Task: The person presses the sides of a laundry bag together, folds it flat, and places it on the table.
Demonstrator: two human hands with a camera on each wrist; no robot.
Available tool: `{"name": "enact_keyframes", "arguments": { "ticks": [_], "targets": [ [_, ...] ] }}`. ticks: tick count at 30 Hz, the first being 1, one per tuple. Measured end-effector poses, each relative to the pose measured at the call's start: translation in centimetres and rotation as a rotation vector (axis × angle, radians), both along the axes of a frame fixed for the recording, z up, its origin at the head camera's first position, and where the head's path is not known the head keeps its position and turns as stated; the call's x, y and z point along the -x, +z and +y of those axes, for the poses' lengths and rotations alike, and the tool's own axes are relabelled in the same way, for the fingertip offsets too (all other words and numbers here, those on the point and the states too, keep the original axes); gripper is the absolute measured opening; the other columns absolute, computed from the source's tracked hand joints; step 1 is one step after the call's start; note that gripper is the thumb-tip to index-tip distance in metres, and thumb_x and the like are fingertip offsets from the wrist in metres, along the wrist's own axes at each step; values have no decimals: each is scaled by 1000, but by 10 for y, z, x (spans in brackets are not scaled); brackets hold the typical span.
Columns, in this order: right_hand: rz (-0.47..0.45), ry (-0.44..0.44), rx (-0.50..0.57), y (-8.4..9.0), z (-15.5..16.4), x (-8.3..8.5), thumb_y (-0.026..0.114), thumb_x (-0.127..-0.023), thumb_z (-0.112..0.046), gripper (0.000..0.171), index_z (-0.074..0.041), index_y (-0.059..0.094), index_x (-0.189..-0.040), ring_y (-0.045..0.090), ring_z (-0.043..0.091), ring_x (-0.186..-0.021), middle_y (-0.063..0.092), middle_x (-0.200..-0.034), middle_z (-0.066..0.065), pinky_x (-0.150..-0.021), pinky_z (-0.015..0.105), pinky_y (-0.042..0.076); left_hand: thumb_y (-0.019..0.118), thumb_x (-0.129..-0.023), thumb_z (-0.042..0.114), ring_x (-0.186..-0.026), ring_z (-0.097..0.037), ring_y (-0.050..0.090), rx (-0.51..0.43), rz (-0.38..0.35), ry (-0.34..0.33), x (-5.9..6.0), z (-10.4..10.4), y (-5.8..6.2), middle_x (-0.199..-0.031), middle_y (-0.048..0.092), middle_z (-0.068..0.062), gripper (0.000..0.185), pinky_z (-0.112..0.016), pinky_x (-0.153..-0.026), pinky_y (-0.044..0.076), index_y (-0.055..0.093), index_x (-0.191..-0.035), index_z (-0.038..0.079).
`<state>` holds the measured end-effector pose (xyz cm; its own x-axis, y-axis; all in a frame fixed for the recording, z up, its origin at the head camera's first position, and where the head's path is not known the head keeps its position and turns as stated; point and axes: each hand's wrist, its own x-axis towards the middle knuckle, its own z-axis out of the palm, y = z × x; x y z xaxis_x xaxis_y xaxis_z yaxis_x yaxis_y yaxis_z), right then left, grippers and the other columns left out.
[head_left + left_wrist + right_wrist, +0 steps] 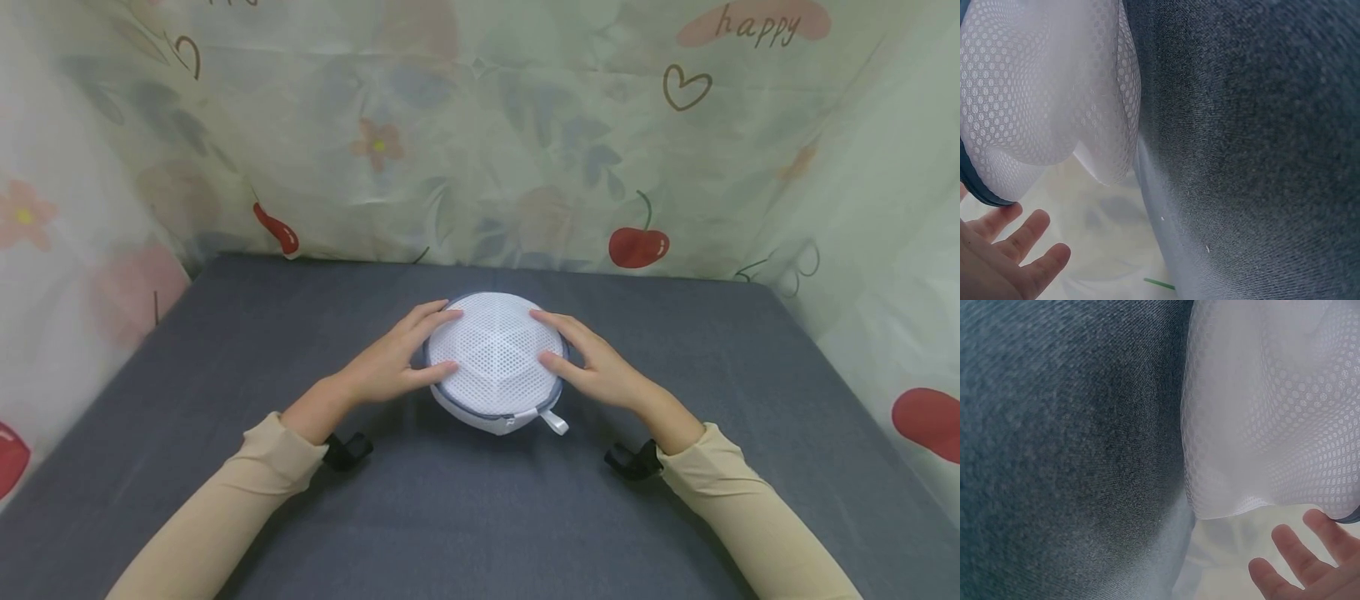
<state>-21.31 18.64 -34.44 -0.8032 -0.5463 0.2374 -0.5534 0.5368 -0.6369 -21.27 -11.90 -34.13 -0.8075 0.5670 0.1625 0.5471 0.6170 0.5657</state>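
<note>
A round white mesh laundry bag (pixel 495 354) with a blue-grey zipped rim sits on the dark cloth in the head view. A white pull tab (pixel 555 422) sticks out at its front right. From the left, my left hand (pixel 390 354) touches the bag, thumb and forefinger spread over its top. My right hand (pixel 600 362) does likewise from the right. The left wrist view shows the bag's mesh side (pixel 1041 81) above straight, spread fingers (pixel 1029 234). Similar relaxed fingers (pixel 1300 550) appear under the mesh in the right wrist view, one at the rim.
The dark grey cloth (pixel 480 517) covers the table around the bag. A patterned curtain (pixel 480 167) with flowers, cherries and hearts hangs along the back and both sides. Black straps (pixel 347 452) are on both wrists, below beige sleeves (pixel 247 492).
</note>
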Motion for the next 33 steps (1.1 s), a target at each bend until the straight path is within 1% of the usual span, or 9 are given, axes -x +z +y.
{"name": "enact_keyframes", "arguments": {
  "ticks": [13, 25, 33],
  "targets": [
    [-18, -10, -14, -2, 0, 0, 58, -91, -20, 60, -18, 33, -145, 38, 28, -132, 39, -146, 11, -108, 54, 30, 60, -89, 39, -141, -30, 25, 1, 9, -5, 0, 0, -3, -154, 20, -10, 67, -53, -109, 31, 30, -146, 21],
    [-5, -6, -24, -4, 1, 1, 58, -91, -20, 59, -18, 34, -145, 37, 28, -133, 39, -146, 11, -109, 53, 30, 60, -89, 39, -141, -31, 25, 12, 8, -2, 2, 1, -5, -154, 20, -11, 67, -53, -110, 29, 31, -146, 20],
    [4, 8, -15, -6, 1, 4, 58, -91, -17, 58, -15, 35, -144, 38, 28, -132, 41, -144, 12, -108, 52, 31, 60, -89, 39, -141, -31, 25, 12, 2, -2, 2, 1, -5, -154, 21, -12, 67, -53, -110, 29, 31, -146, 20]
  ]
}}
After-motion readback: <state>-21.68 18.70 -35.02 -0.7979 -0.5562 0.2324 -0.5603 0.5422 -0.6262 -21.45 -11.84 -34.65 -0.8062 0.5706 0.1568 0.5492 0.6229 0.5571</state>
